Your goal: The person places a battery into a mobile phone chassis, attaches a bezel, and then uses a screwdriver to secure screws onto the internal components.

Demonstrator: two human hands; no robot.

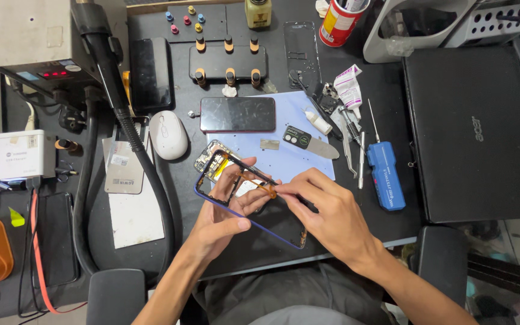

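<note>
My left hand (227, 207) holds an opened phone frame (245, 201) with a blue rim, tilted above the desk's near edge. Circuit parts and an orange flex ribbon show inside it. My right hand (329, 210) pinches the orange ribbon near the frame's middle with thumb and forefinger. Just beyond the frame lies a light blue work mat (290, 150), and a second phone (238, 114) rests screen up at the mat's far edge.
A white mouse (168, 134) and a black hot-air hose (133, 144) lie to the left. A blue electric screwdriver (386, 174), tweezers and small tools sit right of the mat. A closed black laptop (473, 132) fills the right side. A rework station (37, 42) stands far left.
</note>
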